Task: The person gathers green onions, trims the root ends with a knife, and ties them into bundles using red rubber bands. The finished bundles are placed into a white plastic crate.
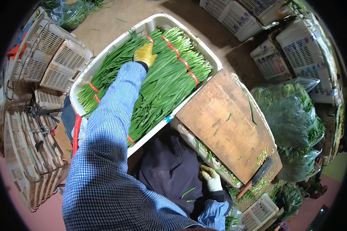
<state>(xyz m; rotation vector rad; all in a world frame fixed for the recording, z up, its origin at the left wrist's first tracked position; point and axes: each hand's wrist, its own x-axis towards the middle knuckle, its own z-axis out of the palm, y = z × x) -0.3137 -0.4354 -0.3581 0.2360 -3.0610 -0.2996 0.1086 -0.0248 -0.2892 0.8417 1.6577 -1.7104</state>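
Bundles of long green leafy stalks, probably garlic chives [164, 83], lie in a white plastic crate [73, 95], tied with red bands [193, 78]. My left hand [145, 55], in a yellow-coated glove, rests on the leaves at the crate's upper middle, just below one red band. Its thumb points right; the fingertips blend into the leaves, so a grip cannot be made out. My right hand [211, 178], in a similar glove, is low beside the dark apron [170, 173] on my lap, fingers curled and partly hidden. Whether it holds anything does not show.
A wooden board [219, 118] adjoins the crate on the right; a dark-bladed knife [261, 171] with a reddish handle and green trimmings lie on it. Bagged greens [286, 115] and white crates [303, 55] stand at right. More crates [63, 66] are stacked at left, near red bands [76, 134].
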